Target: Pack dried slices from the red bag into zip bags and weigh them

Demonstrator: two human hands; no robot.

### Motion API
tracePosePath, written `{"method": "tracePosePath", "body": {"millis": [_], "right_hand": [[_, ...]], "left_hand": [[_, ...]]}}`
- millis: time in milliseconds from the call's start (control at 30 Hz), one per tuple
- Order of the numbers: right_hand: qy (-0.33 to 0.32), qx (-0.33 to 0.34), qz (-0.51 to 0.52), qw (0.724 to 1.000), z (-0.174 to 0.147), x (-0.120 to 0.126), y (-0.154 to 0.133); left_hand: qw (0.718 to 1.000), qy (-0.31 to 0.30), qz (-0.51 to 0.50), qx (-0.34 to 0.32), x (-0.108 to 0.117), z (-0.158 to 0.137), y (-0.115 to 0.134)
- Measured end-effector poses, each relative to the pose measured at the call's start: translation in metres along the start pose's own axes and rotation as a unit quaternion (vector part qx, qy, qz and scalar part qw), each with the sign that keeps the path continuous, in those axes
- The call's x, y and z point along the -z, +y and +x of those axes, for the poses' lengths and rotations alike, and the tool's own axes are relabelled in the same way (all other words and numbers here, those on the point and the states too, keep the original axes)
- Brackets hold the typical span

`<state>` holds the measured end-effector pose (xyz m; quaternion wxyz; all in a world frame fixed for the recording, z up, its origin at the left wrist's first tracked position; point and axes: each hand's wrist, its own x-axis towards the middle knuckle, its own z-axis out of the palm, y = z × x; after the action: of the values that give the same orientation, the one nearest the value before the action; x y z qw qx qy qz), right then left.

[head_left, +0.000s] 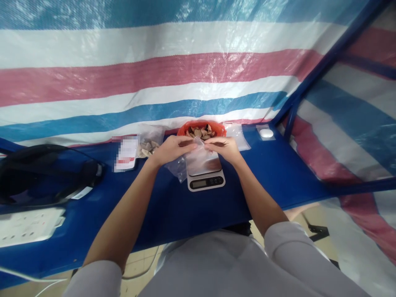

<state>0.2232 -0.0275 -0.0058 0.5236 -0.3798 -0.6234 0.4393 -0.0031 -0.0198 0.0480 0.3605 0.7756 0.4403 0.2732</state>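
Note:
Between my two hands, a small clear plastic bag [200,143] is pinched by its upper edge, above a kitchen scale [206,182]. The fingertips of my left hand [173,148] close on the bag's left side. My right hand [225,147] grips its right side with thumb and fingers. Below them are the scale's metal plate [204,166] and a small display at the front. Just behind my hands stands a red bag [183,129] of brown dried slices [202,132]. Another clear bag [178,168] lies left of the scale.
Left of my hands are a bag of pale slices [147,148] and a phone-like object [126,153]. Farther left sit a black headset [46,175] and a power strip [31,225]. Clear bags [239,136] and a white oval object [266,133] lie right. Striped sheeting [173,74] hangs behind.

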Motion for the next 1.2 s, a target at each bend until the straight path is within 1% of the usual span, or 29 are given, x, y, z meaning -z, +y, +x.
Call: {"method": "tracePosePath", "body": {"millis": [67,133,233,300,433,500,567,667,767,833,900,933,1033,1133,1200], "right_hand": [[0.002,0.007,-0.004,1.0,0.0,0.002,0.001],[0.012,0.011,-0.01,1.0,0.001,0.006,0.003],[0.056,0.008,-0.005,0.998,-0.001,0.015,0.005],[0.08,-0.014,0.008,0.997,-0.002,0.021,0.005],[0.079,-0.088,0.017,0.993,-0.003,0.032,0.003],[0.068,-0.122,0.014,0.99,-0.004,0.037,0.002],[0.065,-0.136,0.02,0.988,-0.004,0.043,0.001],[0.083,-0.137,0.043,0.986,-0.003,0.053,0.002],[0.093,-0.145,0.042,0.984,0.0,0.067,0.003],[0.09,-0.153,0.035,0.984,0.003,0.079,0.005],[0.088,-0.161,0.03,0.983,0.007,0.092,0.007],[0.089,-0.165,0.026,0.982,0.009,0.099,0.009],[0.089,-0.176,0.007,0.98,0.019,0.124,0.013],[0.083,-0.191,-0.005,0.978,0.032,0.15,0.016],[0.076,-0.206,-0.011,0.975,0.041,0.165,0.019]], "left_hand": [[0.999,-0.05,0.011,-0.004,0.001,0.007,0.005],[0.999,-0.048,-0.004,0.003,0.0,0.01,0.006],[0.999,0.005,-0.037,0.016,-0.005,0.009,0.002],[0.997,0.04,-0.064,0.026,-0.011,0.007,0.0],[0.986,0.101,-0.131,0.031,-0.029,0.007,0.001],[0.98,0.115,-0.158,0.027,-0.04,0.01,0.004],[0.976,0.111,-0.183,0.027,-0.051,0.014,0.007],[0.969,0.093,-0.226,0.038,-0.064,0.02,0.008],[0.959,0.073,-0.27,0.046,-0.073,0.026,0.006],[0.959,0.057,-0.275,0.046,-0.076,0.031,0.004],[0.967,0.054,-0.247,0.038,-0.079,0.037,0.003],[0.974,0.058,-0.217,0.032,-0.081,0.04,0.004],[0.992,0.105,-0.077,0.002,-0.088,0.047,0.007],[0.984,0.158,0.049,-0.065,-0.101,0.052,0.013],[0.974,0.163,0.102,-0.122,-0.112,0.053,0.017]]}}
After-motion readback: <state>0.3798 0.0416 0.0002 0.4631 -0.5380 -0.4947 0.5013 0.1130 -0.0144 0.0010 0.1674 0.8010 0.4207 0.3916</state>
